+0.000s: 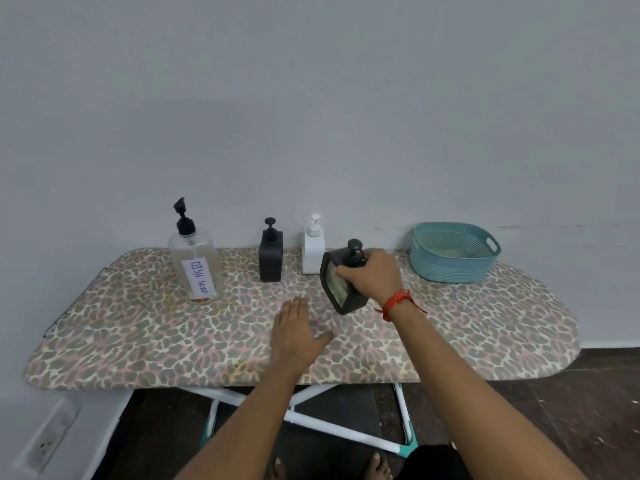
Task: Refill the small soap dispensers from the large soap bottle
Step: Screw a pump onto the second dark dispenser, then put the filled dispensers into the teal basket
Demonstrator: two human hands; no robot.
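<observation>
While our right hand (372, 275) grips the tilted black dispenser (341, 292) near its pump on the ironing board (138, 341), our left hand (298, 334) spreads flat above the board, holding nothing. Further left stand the white dispenser (313, 251), another black dispenser (270, 259) and the large "DISH SOAP" bottle (195, 265), all upright.

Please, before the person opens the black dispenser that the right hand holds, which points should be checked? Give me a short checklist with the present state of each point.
1. Right hand grips the tilted black dispenser: ok.
2. That dispenser stands upright on the board: not ok, it leans.
3. Its pump is off: not ok, it is on.
4. Left hand is free to help: ok, open and holding nothing.
5. Large soap bottle stands upright: ok.
6. Enough soap is in the large bottle: cannot tell.
</observation>
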